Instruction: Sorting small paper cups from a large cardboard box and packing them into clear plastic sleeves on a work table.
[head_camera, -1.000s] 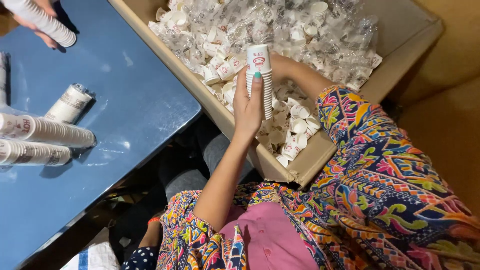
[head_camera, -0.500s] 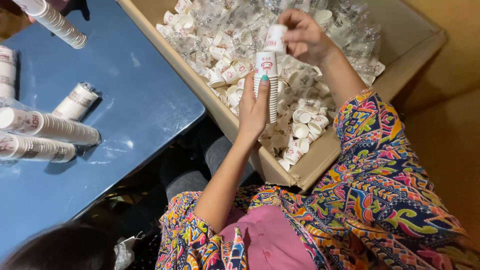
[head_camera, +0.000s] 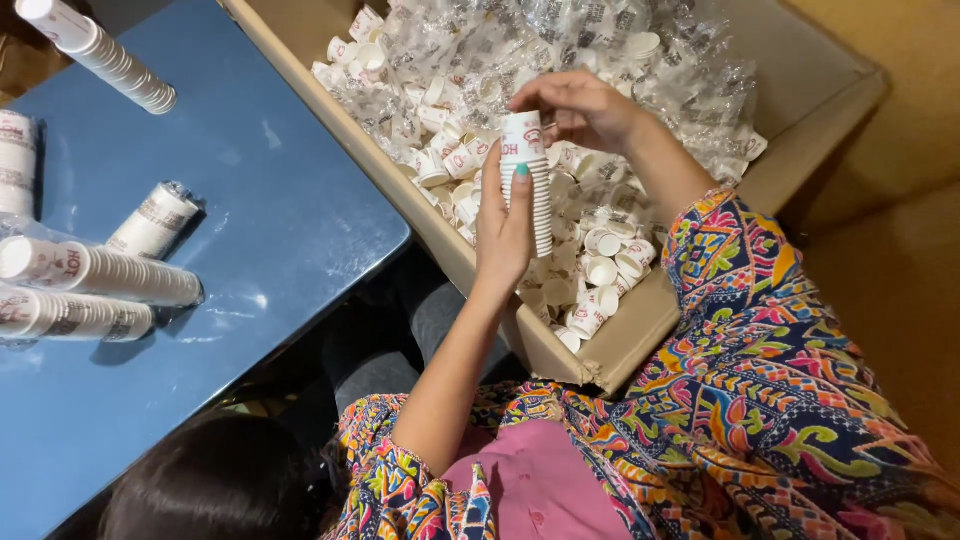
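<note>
My left hand grips an upright stack of small white paper cups with red print, held over a big cardboard box. My right hand pinches the top cup of that stack from the right. The box holds several loose paper cups and crumpled clear plastic wrappers.
A blue table lies to the left with wrapped cup stacks lying on it and another long stack at the top left. Dark hair of another person shows at the bottom left. Tan floor lies to the right.
My right hand has risen out of the box's loose cups and come to the top of the stack. The left hand keeps the stack nearly in place.
</note>
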